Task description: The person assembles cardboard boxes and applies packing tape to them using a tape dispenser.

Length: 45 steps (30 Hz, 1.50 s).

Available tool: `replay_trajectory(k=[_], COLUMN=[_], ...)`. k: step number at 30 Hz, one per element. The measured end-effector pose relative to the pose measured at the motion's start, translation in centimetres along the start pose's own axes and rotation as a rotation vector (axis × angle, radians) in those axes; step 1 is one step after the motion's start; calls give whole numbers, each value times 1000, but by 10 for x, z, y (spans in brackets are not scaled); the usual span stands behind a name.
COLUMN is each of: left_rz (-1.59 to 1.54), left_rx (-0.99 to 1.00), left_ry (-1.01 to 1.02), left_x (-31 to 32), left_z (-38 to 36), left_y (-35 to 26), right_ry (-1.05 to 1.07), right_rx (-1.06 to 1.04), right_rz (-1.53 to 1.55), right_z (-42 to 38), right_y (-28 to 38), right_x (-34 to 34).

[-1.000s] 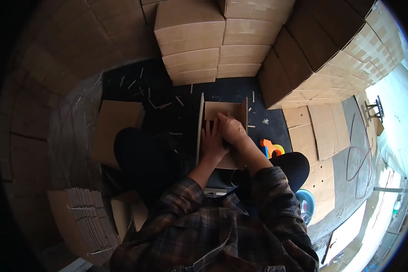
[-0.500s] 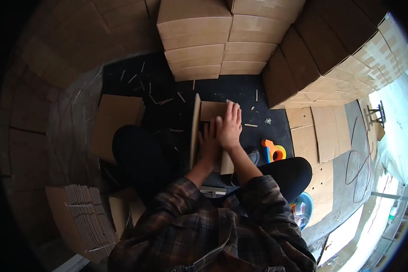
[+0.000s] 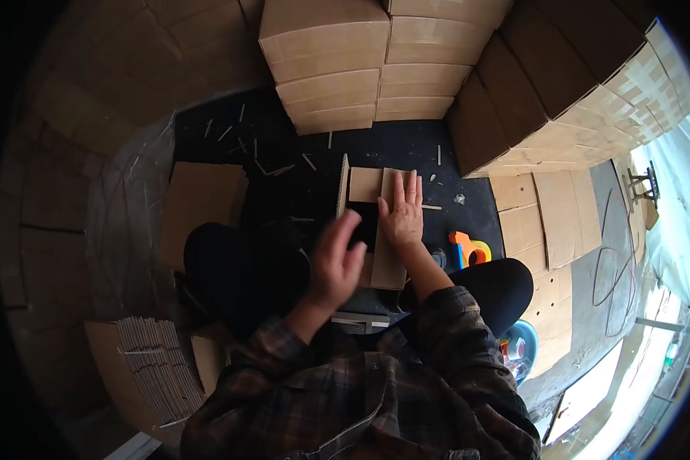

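Note:
A small cardboard box sits in front of me with its long left flap standing upright and its right flap folded down. My right hand lies flat on that right flap, fingers stretched out. My left hand, a little blurred, hovers beside the box's left side with thumb and fingers apart and nothing in it. To the right of the box, an orange tape dispenser with a yellow roll rests on the dark floor by my knee.
Stacked cartons rise ahead, and more stand to the right. At lower left is a bundle of flattened cardboard. A closed-looking carton stands left of my knee. A blue tub sits at right. Cardboard scraps litter the black floor.
My left hand has come out of the box and moved back to the left. The right flap now lies lower under my right hand, which has shifted slightly right.

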<state>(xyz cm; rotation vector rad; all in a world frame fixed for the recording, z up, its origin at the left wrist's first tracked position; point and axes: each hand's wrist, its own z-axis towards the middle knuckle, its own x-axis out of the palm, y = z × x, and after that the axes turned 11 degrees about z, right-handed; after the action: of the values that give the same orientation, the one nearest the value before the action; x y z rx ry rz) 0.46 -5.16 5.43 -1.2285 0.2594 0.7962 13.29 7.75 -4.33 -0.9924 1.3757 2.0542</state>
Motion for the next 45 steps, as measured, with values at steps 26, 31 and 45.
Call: replay_trajectory(k=[26, 31, 45], left_rz=[739, 777, 856], left_rx=[-84, -44, -23], left_ry=[331, 328, 393], left_x=[99, 100, 102], left_z=[13, 8, -14], left_y=[49, 51, 36], right_ry=[72, 36, 2], right_rx=[172, 146, 674], right_rz=[383, 255, 238], right_z=[10, 12, -18], right_y=[-11, -6, -154], right_x=[-11, -5, -21])
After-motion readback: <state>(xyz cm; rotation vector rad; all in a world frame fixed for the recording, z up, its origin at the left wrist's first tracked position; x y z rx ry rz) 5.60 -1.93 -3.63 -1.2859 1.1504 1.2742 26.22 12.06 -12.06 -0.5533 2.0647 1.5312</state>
